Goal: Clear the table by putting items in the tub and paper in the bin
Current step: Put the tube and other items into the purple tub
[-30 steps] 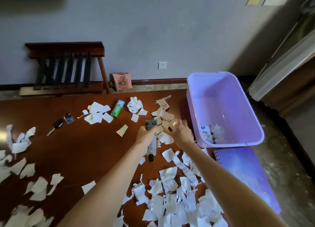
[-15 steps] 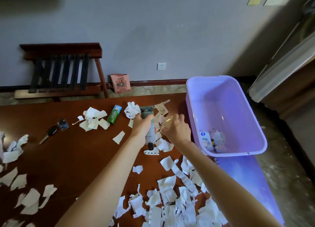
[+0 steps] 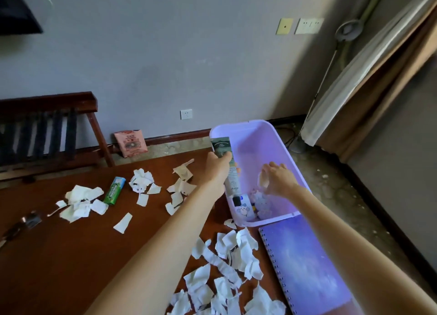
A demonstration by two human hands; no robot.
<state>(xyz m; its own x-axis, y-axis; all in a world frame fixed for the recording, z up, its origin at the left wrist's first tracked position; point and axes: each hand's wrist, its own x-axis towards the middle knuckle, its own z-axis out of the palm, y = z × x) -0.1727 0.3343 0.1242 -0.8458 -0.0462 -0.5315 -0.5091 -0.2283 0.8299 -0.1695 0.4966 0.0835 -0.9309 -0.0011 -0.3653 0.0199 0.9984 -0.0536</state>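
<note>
A lilac plastic tub (image 3: 281, 146) stands at the right end of the brown table (image 3: 59, 255). My left hand (image 3: 216, 166) grips a grey-green tube (image 3: 233, 184) with a black cap, held over the tub's left wall, cap pointing down into it. Over the tub's inside, my right hand (image 3: 277, 178) holds a small clear object (image 3: 263, 179). A small white carton (image 3: 243, 208) and a pale toy figure (image 3: 261, 202) lie at the tub's near end. Torn paper scraps (image 3: 227, 267) cover the table in front of the tub.
A purple spiral notebook (image 3: 305, 265) lies next to the tub's near end. A green gum pack (image 3: 114, 190), more paper scraps (image 3: 81, 202), and a car key with a fob (image 3: 21, 224) lie at the left. A wooden rack (image 3: 47, 130) stands by the wall.
Both hands have moved right from above the table to the tub, carrying the tube and the small clear object. The view has shifted right and up.
</note>
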